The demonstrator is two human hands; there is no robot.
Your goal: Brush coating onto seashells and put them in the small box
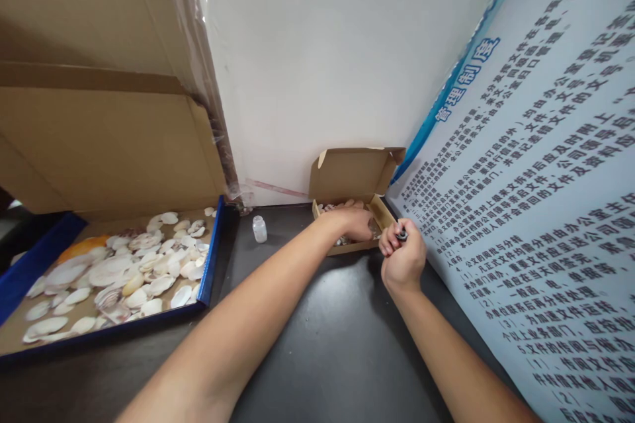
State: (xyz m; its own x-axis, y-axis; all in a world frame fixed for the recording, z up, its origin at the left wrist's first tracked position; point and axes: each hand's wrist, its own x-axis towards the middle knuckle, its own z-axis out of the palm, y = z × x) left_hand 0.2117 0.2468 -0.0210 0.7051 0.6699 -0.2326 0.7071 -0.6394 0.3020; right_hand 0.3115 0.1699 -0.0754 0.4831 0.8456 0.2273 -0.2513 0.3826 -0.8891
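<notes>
My left hand (356, 221) reaches down into a small open cardboard box (353, 249) that holds small shells (327, 207). Its fingers point down inside the box and are mostly hidden, so I cannot tell whether they hold a shell. Just right of the box, my right hand (404, 254) is closed in a fist around a small black object (401, 235). Only the rounded end of that object shows between the fingers. A small clear bottle (259, 229) with whitish contents stands on the dark table, left of the box.
On the left lies a large blue-edged cardboard box (214, 257), its lid raised, with many pale shells (149, 264) and something orange (82, 247). The dark table (337, 343) meets a white wall (317, 65) behind. A printed poster (536, 165) borders the right side.
</notes>
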